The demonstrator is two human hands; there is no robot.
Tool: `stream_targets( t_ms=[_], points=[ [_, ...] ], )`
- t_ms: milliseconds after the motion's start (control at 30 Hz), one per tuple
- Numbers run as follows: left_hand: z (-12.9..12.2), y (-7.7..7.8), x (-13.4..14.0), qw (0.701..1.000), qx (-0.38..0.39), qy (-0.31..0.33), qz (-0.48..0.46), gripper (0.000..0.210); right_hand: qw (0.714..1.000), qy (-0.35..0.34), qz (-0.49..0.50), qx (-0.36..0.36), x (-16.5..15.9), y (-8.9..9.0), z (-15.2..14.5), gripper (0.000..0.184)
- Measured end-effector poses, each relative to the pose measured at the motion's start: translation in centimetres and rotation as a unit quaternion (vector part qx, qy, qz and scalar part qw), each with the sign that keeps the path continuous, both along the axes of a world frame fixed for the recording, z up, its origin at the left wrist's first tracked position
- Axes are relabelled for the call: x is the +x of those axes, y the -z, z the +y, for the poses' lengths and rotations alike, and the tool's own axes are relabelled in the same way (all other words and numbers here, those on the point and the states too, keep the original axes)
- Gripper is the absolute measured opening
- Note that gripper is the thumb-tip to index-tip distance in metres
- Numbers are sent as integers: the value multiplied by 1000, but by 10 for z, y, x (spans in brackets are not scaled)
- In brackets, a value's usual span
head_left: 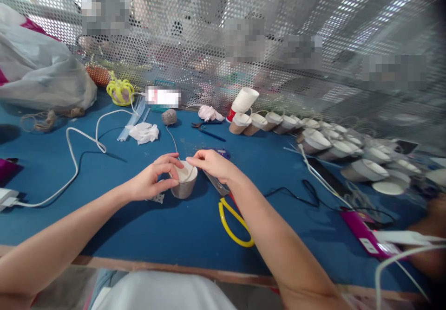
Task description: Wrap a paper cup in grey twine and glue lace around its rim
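A small paper cup point(183, 190) with a grey-brown wrapped outside stands on the blue table. My left hand point(158, 176) curves around its left side, thumb and fingers closed at the rim. My right hand point(213, 164) pinches at the far right of the rim, seemingly on a thin twine that crosses the cup's mouth. From a grey twine ball point(169, 117) a strand runs down to the cup. Yellow-handled scissors point(226, 222) lie partly under my right forearm. Behind my right hand, a blue tool point(223, 152) is partly hidden.
Rows of similar cups point(315, 138) line the back right. Pliers point(209, 131), crumpled white tissue point(144, 133) and a yellow woven piece point(120, 91) lie toward the perforated screen. A white cable point(75, 161) crosses the left; a purple power strip point(365, 235) sits right, near another person's arm point(432, 240).
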State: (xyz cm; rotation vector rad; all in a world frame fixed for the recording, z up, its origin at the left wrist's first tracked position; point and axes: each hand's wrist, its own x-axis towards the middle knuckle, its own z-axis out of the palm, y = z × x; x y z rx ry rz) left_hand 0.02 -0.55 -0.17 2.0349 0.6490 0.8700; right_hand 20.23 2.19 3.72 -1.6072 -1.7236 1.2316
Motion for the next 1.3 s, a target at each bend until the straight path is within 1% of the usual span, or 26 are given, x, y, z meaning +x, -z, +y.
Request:
stream_targets(
  t_ms=[100,200,267,367,433,533,633,700,767,900,967,1033,1133,1300],
  points=[
    [0,0,0,1000,13,1,8,11,998,21,62,-7,1,3,1,22],
    [1,0,-1,1000,9,0,8,12,989,49,141,-8,7,5,-4,24],
    [2,2,-1,1000,-10,-5,-2,14,977,75,198,0,11,3,-11,27],
    [4,3,0,997,-68,-22,-41,20,959,96,267,-2,15,-3,-24,30],
    [4,3,0,989,-123,-28,-77,22,947,95,308,-12,18,-7,-32,28],
    [3,1,1,967,-220,-25,-128,21,915,85,392,-29,22,-11,-42,25],
    [1,-2,3,940,-293,-23,-175,20,892,48,447,-50,26,-11,-48,16],
    [-1,-4,4,927,-321,-19,-191,20,883,20,466,-63,26,-11,-51,11],
    [-3,-7,4,921,-337,-9,-193,19,874,5,480,-74,25,-12,-53,6],
    [-5,-12,3,922,-340,25,-185,20,864,27,495,-86,24,-13,-54,5],
    [-6,-13,2,923,-337,36,-179,19,866,45,490,-85,24,-12,-54,5],
    [-6,-14,2,925,-334,42,-177,18,878,51,470,-81,24,-9,-54,7],
    [-5,-14,2,925,-331,51,-179,16,906,43,417,-50,24,-5,-57,9],
    [-4,-14,1,921,-336,67,-188,14,957,1,286,45,24,-3,-61,10]
  ],
)
